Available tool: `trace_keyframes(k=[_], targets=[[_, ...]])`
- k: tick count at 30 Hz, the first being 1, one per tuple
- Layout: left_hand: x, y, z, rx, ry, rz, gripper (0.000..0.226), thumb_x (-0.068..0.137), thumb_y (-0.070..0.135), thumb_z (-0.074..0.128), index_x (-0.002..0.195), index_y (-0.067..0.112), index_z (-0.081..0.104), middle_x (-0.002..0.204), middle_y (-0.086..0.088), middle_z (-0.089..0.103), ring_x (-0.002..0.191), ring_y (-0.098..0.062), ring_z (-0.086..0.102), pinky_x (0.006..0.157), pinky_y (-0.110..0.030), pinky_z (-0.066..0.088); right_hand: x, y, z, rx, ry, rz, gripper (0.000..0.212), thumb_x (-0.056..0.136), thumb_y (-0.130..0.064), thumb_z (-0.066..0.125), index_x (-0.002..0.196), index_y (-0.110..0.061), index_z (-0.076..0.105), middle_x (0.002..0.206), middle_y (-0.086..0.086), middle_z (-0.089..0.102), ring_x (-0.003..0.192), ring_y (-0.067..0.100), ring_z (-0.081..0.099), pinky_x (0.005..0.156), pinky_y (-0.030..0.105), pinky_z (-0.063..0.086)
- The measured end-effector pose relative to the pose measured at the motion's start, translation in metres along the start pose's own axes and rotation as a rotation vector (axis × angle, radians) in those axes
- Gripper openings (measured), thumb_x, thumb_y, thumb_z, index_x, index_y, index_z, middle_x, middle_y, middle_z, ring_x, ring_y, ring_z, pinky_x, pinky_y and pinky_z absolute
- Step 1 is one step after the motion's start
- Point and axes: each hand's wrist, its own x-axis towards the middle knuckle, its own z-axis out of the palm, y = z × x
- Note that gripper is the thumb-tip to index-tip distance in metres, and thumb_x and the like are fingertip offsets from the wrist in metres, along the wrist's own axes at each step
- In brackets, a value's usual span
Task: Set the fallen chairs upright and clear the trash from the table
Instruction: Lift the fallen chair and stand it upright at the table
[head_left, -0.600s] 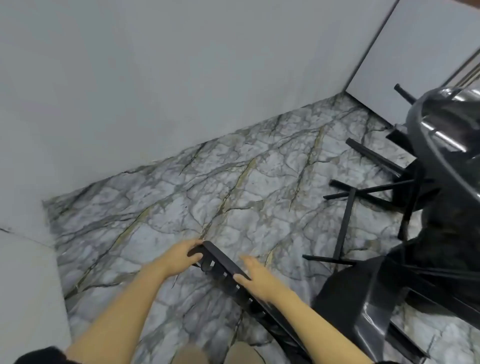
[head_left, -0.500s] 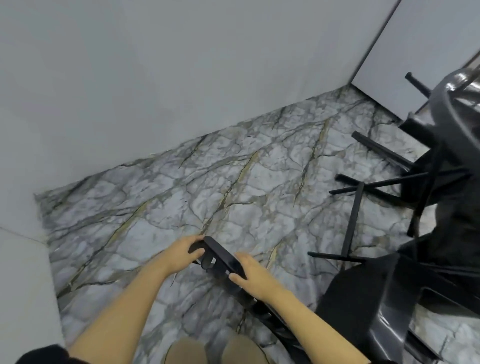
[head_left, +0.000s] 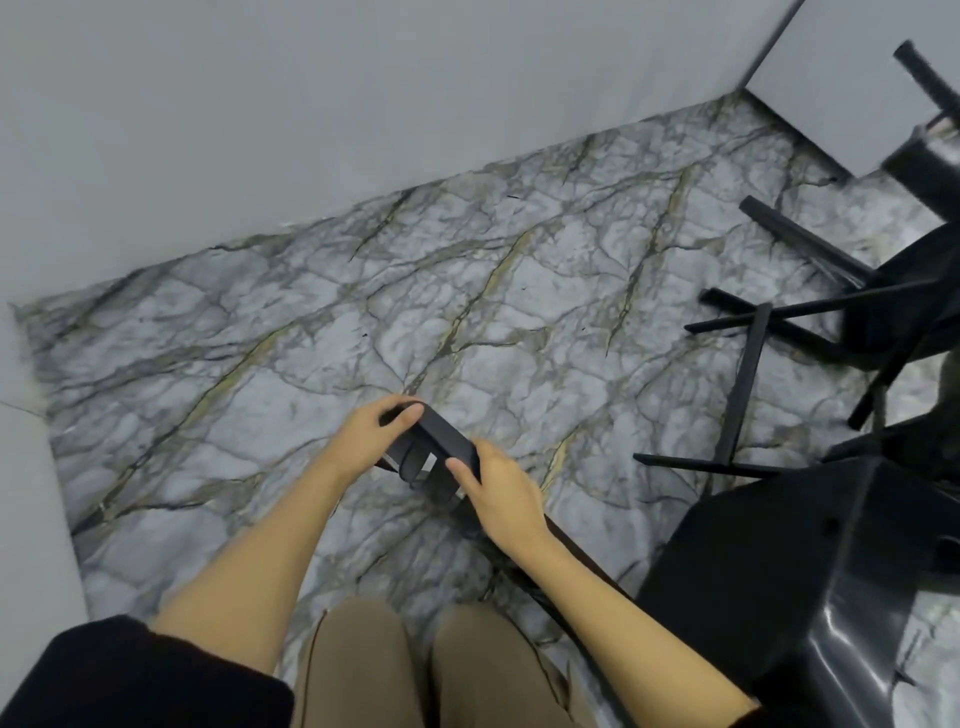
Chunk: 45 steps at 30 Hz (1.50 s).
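Grey veined marble floor (head_left: 467, 291). Black chair (head_left: 810, 571) near right; second black chair (head_left: 779, 332) apparently tipped, legs sideways.

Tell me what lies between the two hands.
In the head view, only the chair's black top rail spans from left hand to right hand; both grip it.

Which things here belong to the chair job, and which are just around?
Job:
- chair back rail, gripped by left hand and right hand
- black seat alongside
- toppled chair, legs sideways

Just around:
- marble floor
- grey wall
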Motion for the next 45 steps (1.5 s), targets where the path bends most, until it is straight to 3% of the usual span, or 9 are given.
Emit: trace_keyframes(k=[5,11,15,22,27,30,34,37,45], targets=[[-0.027,0.013,-0.011,0.02,-0.063,0.002,0.03,0.093,0.028,0.052,0.117,0.012,0.062,0.113,-0.003,0.062,0.106,-0.015,0.054,0.08,-0.017,0.043,-0.025,-0.007,-0.006,0.046,0.008,0.011,0.037,0.096,-0.043,0.042,0.117,-0.014,0.052,0.105,0.005,0.065,0.093,0.026,0.061,0.064,0.034,0.041],[-0.101,0.072,-0.025,-0.016,-0.097,0.017,0.01,0.087,0.027,0.061,0.091,0.036,0.062,0.099,0.014,0.064,0.096,-0.007,0.058,0.081,-0.018,0.045,-0.094,-0.027,-0.054,0.152,0.003,-0.014,0.037,0.094,-0.043,0.046,0.121,-0.018,0.051,0.108,0.003,0.063,0.097,0.022,0.06,0.072,0.033,0.049],[-0.156,0.141,-0.034,-0.032,-0.084,0.037,0.019,0.082,0.023,0.068,0.101,0.023,0.065,0.103,0.0,0.066,0.101,-0.015,0.059,0.088,-0.025,0.048,-0.15,-0.048,-0.107,0.257,0.051,-0.037,0.036,0.094,-0.039,0.048,0.125,-0.02,0.051,0.112,-0.002,0.062,0.1,0.015,0.059,0.08,0.032,0.049],[-0.246,0.256,-0.03,0.059,-0.096,0.161,0.022,0.074,0.025,0.076,0.095,0.027,0.07,0.087,0.025,0.061,0.078,0.028,0.053,0.069,0.005,0.042,-0.25,-0.064,-0.191,0.442,0.17,0.026,0.04,0.092,-0.033,0.055,0.128,-0.017,0.052,0.118,0.0,0.063,0.108,0.015,0.059,0.088,0.028,0.048],[-0.29,0.332,-0.012,0.125,-0.173,0.273,0.024,0.068,0.027,0.079,0.091,0.029,0.074,0.085,0.022,0.063,0.08,0.019,0.056,0.073,-0.004,0.043,-0.313,-0.065,-0.243,0.618,0.35,0.084,0.025,0.086,-0.035,0.063,0.108,-0.044,0.057,0.102,-0.022,0.067,0.103,0.003,0.061,0.083,0.018,0.048],[-0.323,0.368,0.012,0.162,-0.211,0.32,0.028,0.066,0.026,0.081,0.093,0.023,0.075,0.083,0.019,0.063,0.083,0.004,0.059,0.075,-0.007,0.044,-0.354,-0.057,-0.265,0.653,0.437,0.117,0.032,0.084,-0.03,0.066,0.098,-0.055,0.054,0.1,-0.038,0.063,0.101,-0.004,0.06,0.082,0.012,0.048],[-0.372,0.39,0.042,0.18,-0.266,0.414,0.025,0.064,0.028,0.082,0.076,0.045,0.069,0.08,0.022,0.067,0.09,-0.001,0.061,0.079,-0.007,0.046,-0.406,-0.043,-0.28,0.679,0.539,0.14,0.023,0.072,-0.05,0.063,0.093,-0.051,0.057,0.096,-0.022,0.068,0.094,-0.001,0.063,0.08,0.014,0.049],[-0.403,0.399,0.06,0.177,-0.269,0.436,0.021,0.066,0.028,0.081,0.084,0.035,0.073,0.087,0.021,0.068,0.091,-0.002,0.063,0.086,-0.014,0.048,-0.432,-0.036,-0.288,0.668,0.578,0.105,0.034,0.068,-0.063,0.058,0.095,-0.042,0.059,0.097,-0.01,0.068,0.091,0.007,0.063,0.081,0.024,0.05],[-0.456,0.416,0.097,0.216,-0.366,0.572,0.026,0.074,0.032,0.073,0.1,0.026,0.074,0.092,0.026,0.065,0.097,0.001,0.062,0.09,-0.01,0.045,-0.481,-0.034,-0.313,0.722,0.683,-0.011,0.019,0.074,-0.046,0.058,0.089,-0.036,0.062,0.08,-0.029,0.062,0.076,-0.005,0.057,0.07,0.007,0.04]])
